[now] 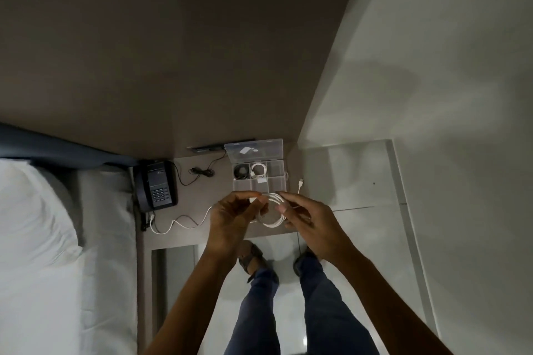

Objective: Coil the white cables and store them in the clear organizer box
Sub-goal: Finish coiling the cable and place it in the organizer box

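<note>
Both hands hold one white cable coil just in front of the clear organizer box. My left hand pinches the cable's plug end at the coil's left side. My right hand grips the coil's right side. The box stands open with its lid tilted back; one compartment holds a coiled white cable, another a dark coil. A loose white cable trails across the nightstand to the left. Another white cable end lies right of the box.
A dark desk phone sits at the nightstand's left, with a black cord behind it. A bed with white pillow fills the left. White panels stand to the right. My feet are on the floor below.
</note>
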Demonstrator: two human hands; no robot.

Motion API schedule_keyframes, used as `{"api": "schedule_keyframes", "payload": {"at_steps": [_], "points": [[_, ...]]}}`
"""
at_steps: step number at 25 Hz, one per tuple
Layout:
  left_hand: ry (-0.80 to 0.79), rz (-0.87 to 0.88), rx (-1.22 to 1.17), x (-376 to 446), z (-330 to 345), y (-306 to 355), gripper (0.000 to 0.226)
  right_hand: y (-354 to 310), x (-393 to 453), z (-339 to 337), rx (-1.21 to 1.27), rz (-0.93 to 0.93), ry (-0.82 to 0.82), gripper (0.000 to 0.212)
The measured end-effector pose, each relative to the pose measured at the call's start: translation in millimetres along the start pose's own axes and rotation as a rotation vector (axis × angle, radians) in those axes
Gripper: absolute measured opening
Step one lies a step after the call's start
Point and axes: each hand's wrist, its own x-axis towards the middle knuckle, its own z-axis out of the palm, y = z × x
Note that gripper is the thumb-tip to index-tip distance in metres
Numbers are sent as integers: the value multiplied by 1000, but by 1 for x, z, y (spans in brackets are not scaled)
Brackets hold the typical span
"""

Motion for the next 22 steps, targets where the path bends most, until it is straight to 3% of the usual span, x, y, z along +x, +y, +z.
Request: {"api": "schedule_keyframes", "payload": {"at_steps": [3,8,13,20,22], "points": [[47,4,5,62,20,-54,19,66,50,-3,-46,-23,105,36],[9,23,3,195,27,-155,21,182,151,12,-28,-74,217,15],[18,94,61,297,36,-214,17,250,236,30,-89,-81,315,14],[99,135,11,348,57,-261,16,306,290,41,-272,-104,461,16],[152,179,167,354,60,-273,10,316,294,46,-296,-124,481,17]]}}
